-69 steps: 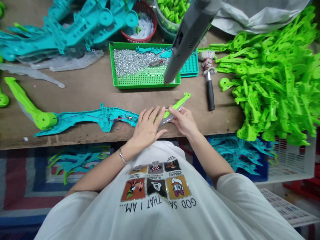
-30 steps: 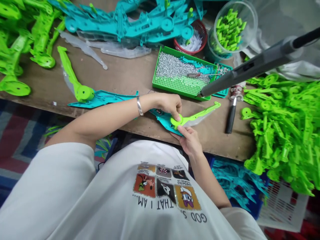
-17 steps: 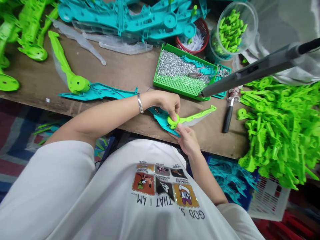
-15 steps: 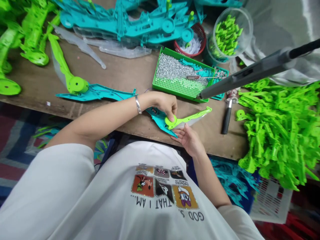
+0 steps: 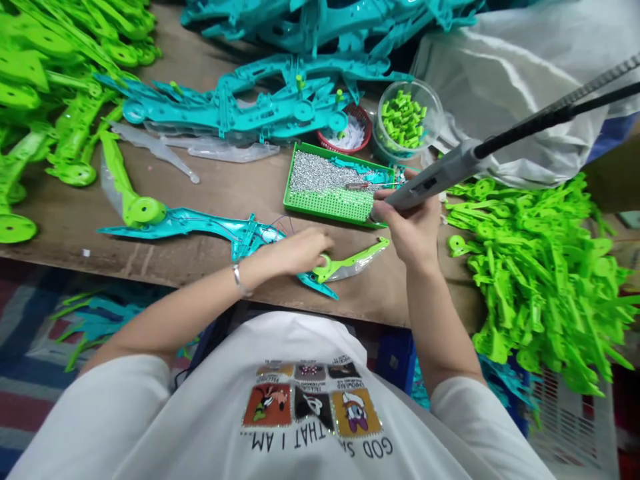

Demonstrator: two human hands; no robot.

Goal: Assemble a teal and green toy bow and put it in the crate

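My right hand (image 5: 417, 230) is wrapped round the grey body of an electric screwdriver (image 5: 433, 177), which slants over the corner of the screw tray. My left hand (image 5: 311, 250), with a bangle at its wrist, is closed with its fingers at the round hub of a lime-green plastic blade piece (image 5: 353, 259). That piece has a clear strip along it and sits on one end of a long turquoise plastic frame (image 5: 205, 223). Thin wires run over the frame's middle. At its other end sits a second lime-green piece (image 5: 145, 210). My left fingertips are partly hidden.
A green tray (image 5: 325, 208) holds many silver screws and a screwdriver. Behind it stand a red basket (image 5: 367, 137) and a clear tub (image 5: 435, 110) of green bits. Green parts (image 5: 540, 280) heap at the right; turquoise frames (image 5: 270, 100) lie at the back.
My right hand has left the turquoise frame's end, moved up and taken hold of the electric screwdriver. My left hand stays at the green hub. The view has shifted.
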